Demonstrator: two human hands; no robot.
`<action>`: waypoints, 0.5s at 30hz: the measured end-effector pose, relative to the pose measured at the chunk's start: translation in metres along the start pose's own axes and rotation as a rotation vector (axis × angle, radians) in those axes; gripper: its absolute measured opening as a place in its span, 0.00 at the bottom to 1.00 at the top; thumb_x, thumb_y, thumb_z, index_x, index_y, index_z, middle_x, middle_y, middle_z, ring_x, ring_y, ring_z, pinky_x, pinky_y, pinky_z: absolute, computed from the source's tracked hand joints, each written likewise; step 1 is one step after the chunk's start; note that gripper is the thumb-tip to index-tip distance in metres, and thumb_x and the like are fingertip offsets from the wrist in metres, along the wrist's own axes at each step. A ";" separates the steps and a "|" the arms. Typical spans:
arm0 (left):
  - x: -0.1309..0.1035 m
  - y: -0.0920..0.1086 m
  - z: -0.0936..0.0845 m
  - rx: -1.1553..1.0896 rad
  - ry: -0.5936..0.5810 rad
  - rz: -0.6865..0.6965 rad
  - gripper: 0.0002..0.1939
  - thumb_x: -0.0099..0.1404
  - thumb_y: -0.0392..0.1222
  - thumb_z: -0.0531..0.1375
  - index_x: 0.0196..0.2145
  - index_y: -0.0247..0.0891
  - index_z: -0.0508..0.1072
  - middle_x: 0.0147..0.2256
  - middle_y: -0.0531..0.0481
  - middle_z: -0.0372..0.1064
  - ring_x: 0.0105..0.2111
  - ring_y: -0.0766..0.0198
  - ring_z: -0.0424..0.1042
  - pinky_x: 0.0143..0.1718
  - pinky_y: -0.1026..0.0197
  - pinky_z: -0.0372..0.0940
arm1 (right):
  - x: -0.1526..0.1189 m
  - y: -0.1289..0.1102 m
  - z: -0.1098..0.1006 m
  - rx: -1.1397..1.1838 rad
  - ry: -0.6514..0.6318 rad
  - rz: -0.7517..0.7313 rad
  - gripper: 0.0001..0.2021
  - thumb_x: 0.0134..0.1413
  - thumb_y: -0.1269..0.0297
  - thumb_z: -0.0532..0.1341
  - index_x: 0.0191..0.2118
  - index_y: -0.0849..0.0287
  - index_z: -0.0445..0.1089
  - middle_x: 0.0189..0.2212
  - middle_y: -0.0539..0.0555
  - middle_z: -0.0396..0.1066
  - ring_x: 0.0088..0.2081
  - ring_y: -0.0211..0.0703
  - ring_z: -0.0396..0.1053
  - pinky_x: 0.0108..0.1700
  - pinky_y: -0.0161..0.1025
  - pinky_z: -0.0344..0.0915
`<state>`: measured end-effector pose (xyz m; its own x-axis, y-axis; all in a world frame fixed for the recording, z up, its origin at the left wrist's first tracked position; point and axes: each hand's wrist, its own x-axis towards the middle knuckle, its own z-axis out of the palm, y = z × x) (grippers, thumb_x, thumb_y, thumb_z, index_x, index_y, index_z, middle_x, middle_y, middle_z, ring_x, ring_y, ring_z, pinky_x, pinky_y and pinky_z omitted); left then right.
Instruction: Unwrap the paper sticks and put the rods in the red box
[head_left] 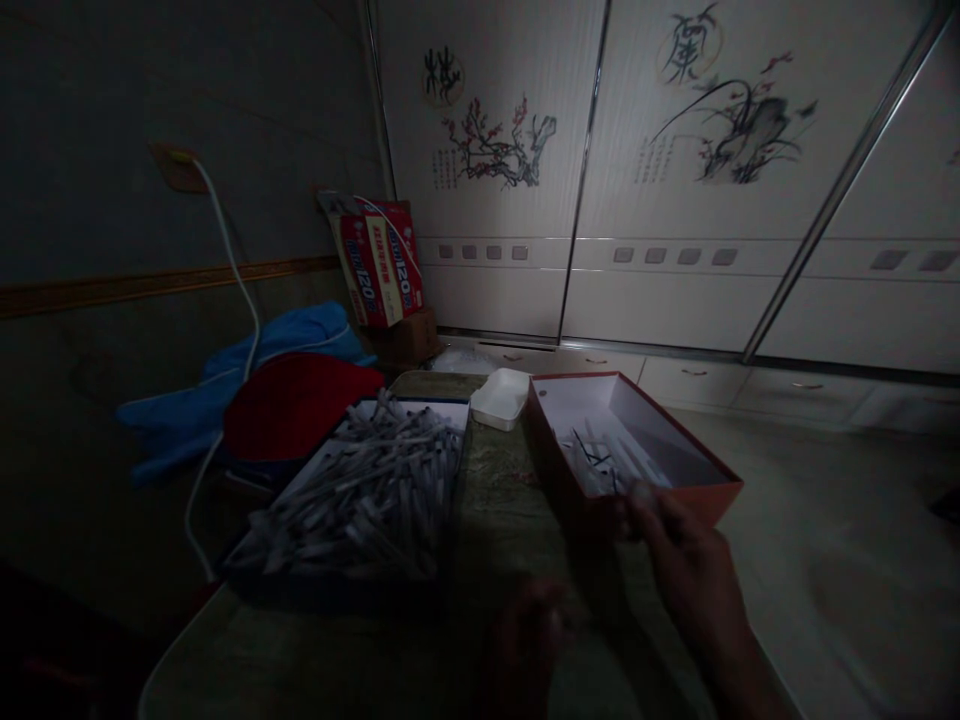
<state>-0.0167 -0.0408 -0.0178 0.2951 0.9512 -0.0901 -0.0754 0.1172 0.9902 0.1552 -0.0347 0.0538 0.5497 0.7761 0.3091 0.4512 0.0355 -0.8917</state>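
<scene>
My right hand (694, 570) is at the near edge of an orange box (705, 498) with a white inside. Its thumb and fingers are pinched on a small pale piece, too dim to name. Several thin clear and dark sticks (600, 460) lie in that box. Lower and closer to me, my left hand (529, 625) is over the table, its fingers curled together; what they hold, if anything, is lost in the dark. To the left stands a dark blue box (337, 590), heaped with many thin whitish tube-like pieces (367, 480).
A small white tray (501, 397) sits between the boxes on the green table (495, 520). Beyond the left box are a red cushion-like item (300, 405), blue cloth (300, 330) and a white cable (225, 235). Red cartons (382, 262) stand by the wardrobe doors (487, 210).
</scene>
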 end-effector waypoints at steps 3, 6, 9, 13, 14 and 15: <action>-0.009 0.005 0.001 0.115 -0.002 0.075 0.20 0.57 0.57 0.56 0.34 0.39 0.76 0.29 0.45 0.76 0.26 0.60 0.72 0.31 0.59 0.67 | 0.062 0.014 -0.004 -0.136 0.046 -0.067 0.21 0.45 0.51 0.55 0.37 0.62 0.72 0.28 0.60 0.75 0.30 0.52 0.72 0.35 0.47 0.66; -0.017 0.013 -0.001 0.239 -0.024 0.112 0.15 0.57 0.51 0.57 0.35 0.41 0.77 0.28 0.46 0.76 0.26 0.59 0.72 0.30 0.60 0.67 | 0.095 0.023 0.004 -0.199 0.059 -0.084 0.17 0.42 0.55 0.57 0.35 0.61 0.72 0.25 0.60 0.74 0.29 0.54 0.72 0.36 0.49 0.65; -0.021 0.034 -0.016 0.379 -0.046 0.189 0.12 0.56 0.45 0.58 0.37 0.43 0.77 0.28 0.47 0.76 0.28 0.58 0.72 0.33 0.60 0.66 | 0.095 0.022 0.007 -0.225 0.077 -0.118 0.16 0.42 0.56 0.58 0.36 0.60 0.72 0.32 0.62 0.76 0.36 0.56 0.73 0.41 0.50 0.64; -0.010 0.081 -0.060 0.637 0.011 0.244 0.11 0.59 0.45 0.56 0.38 0.48 0.77 0.37 0.49 0.76 0.38 0.54 0.72 0.42 0.59 0.63 | 0.059 0.020 -0.007 -0.208 0.107 -0.145 0.18 0.50 0.53 0.53 0.38 0.59 0.71 0.39 0.61 0.75 0.39 0.52 0.73 0.42 0.46 0.66; -0.004 0.092 -0.073 0.714 -0.001 0.281 0.12 0.61 0.44 0.55 0.39 0.49 0.76 0.39 0.50 0.76 0.40 0.55 0.72 0.43 0.59 0.62 | 0.047 0.021 -0.012 -0.203 0.117 -0.133 0.18 0.51 0.51 0.52 0.39 0.58 0.71 0.39 0.59 0.75 0.39 0.51 0.73 0.41 0.45 0.66; 0.005 0.102 -0.087 0.799 -0.008 0.313 0.13 0.63 0.43 0.53 0.40 0.48 0.75 0.40 0.50 0.75 0.41 0.55 0.71 0.44 0.59 0.61 | 0.035 0.022 -0.016 -0.197 0.123 -0.111 0.18 0.52 0.51 0.52 0.38 0.56 0.71 0.38 0.57 0.75 0.39 0.50 0.73 0.41 0.44 0.66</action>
<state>-0.1054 0.0008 0.0734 0.3800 0.9036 0.1976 0.5380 -0.3897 0.7475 0.1958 -0.0164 0.0502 0.5647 0.6916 0.4503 0.6355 -0.0163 -0.7719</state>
